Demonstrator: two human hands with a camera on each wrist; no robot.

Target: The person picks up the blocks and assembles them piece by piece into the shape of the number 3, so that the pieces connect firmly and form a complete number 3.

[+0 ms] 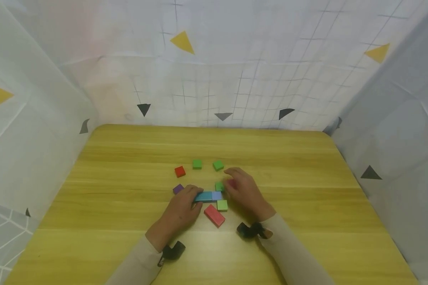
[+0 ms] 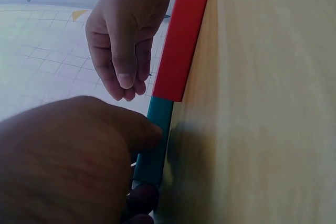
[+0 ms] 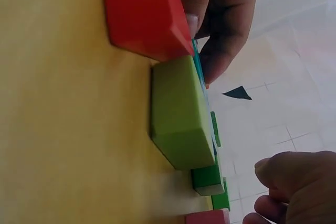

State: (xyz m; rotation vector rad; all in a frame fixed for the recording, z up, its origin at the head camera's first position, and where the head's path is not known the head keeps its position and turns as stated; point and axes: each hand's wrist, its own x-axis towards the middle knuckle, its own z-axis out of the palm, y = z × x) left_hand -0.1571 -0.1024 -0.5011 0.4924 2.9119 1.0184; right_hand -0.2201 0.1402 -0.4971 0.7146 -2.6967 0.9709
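Two-handed arranging of small blocks. With the left hand (image 1: 180, 209), pinches the blue block (image 1: 204, 196), down on the table (image 1: 306, 178) and end to end with the pale blue block (image 1: 216, 196). Holds the right hand (image 1: 247, 196) apart, fingers loosely bent on nothing visible, near the green block (image 1: 219, 186). Probably steadying a row; likely calls for adding another block without nudging it.

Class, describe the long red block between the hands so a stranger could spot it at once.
On the wooden table, find the left hand pinching the teal block. Below the teal block in the head view, beside the small light green block, lies the long red block. Unlike those neighbours, it is red, and it lies slanted.
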